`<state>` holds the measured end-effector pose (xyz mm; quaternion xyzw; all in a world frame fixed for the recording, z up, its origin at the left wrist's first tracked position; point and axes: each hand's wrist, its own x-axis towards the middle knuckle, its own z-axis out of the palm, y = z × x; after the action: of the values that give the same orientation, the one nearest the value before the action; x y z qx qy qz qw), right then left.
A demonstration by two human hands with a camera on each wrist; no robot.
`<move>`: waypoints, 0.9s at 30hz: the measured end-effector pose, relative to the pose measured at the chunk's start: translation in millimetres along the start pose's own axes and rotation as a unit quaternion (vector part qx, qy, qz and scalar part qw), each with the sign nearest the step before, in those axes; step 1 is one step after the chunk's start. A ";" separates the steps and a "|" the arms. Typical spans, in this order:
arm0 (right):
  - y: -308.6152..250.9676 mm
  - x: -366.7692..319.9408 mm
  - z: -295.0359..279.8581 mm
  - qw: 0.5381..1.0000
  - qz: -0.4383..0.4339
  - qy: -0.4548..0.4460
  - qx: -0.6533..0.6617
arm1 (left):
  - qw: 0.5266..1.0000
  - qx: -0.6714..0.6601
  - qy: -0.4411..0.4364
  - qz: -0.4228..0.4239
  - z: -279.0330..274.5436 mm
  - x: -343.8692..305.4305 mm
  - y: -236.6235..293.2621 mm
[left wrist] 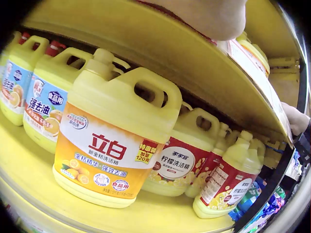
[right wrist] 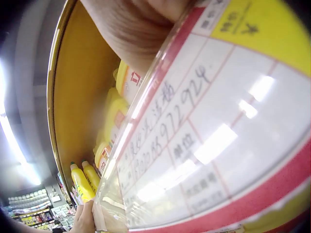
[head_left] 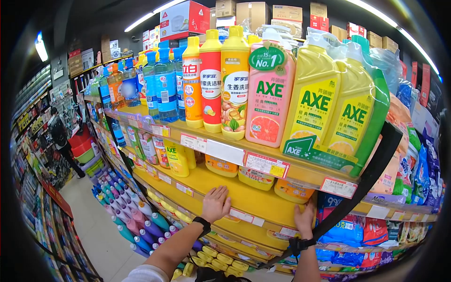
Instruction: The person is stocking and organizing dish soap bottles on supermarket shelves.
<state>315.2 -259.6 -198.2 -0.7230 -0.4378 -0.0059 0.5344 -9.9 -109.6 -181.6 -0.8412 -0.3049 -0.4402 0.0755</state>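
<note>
Both forearms reach forward, black wristbands on each. The left hand [head_left: 216,204] rests palm down on the yellow shelf [head_left: 256,199], its fingers extended and close together, holding nothing. The right hand [head_left: 305,218] reaches up to the same shelf's front edge near its right end; how tightly its fingers close there cannot be told. The shelf, smooth and slightly glossy, lies below a row of upright plastic bottles, among them a pink bottle [head_left: 270,91] with rounded shoulders. The left wrist view alone clearly shows the level beneath, where a translucent yellow jug [left wrist: 114,141] has a looped handle and orange-and-white label. The right wrist view brings up a handwritten price label [right wrist: 209,126] under shiny clear plastic.
</note>
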 end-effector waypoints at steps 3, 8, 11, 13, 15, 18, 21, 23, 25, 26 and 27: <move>-1.8 -0.3 -0.4 1.000 0.004 0.001 0.003 | 1.000 -0.003 -0.001 -0.001 0.1 0.3 -0.3; -3.0 0.8 0.1 1.000 0.000 0.010 0.008 | 1.000 -0.003 -0.006 -0.004 -1.2 0.8 1.1; -3.2 0.6 0.5 1.000 0.000 0.013 0.008 | 1.000 -0.003 -0.005 -0.006 -0.9 0.8 1.0; -3.7 0.4 0.2 1.000 0.003 0.011 0.006 | 1.000 -0.005 -0.005 -0.006 -0.4 0.5 0.5; -2.4 0.4 0.5 1.000 0.001 0.012 0.007 | 1.000 -0.006 -0.005 -0.006 -0.3 0.3 0.5; 2.4 1.2 2.7 1.000 -0.006 0.016 0.014 | 1.000 -0.005 -0.005 -0.008 -0.7 0.9 1.1; 2.7 0.7 2.7 1.000 -0.007 0.017 0.017 | 1.000 -0.005 -0.004 -0.008 -1.1 1.1 1.7; 0.1 0.3 1.7 1.000 -0.007 0.016 0.018 | 1.000 -0.004 -0.002 -0.007 -1.1 1.3 1.7; -1.7 0.3 0.7 1.000 -0.001 0.012 0.016 | 1.000 -0.004 0.001 -0.006 -1.0 1.7 1.3; -2.1 0.4 0.5 1.000 0.002 0.009 0.016 | 1.000 -0.003 0.003 -0.006 -0.9 1.7 1.2; -0.7 0.7 1.0 1.000 0.001 0.011 0.009 | 1.000 -0.005 0.000 -0.007 -1.1 1.7 1.4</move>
<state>314.7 -258.3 -197.7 -0.7186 -0.4315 -0.0093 0.5453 -9.1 -110.3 -179.4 -0.8391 -0.3091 -0.4423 0.0685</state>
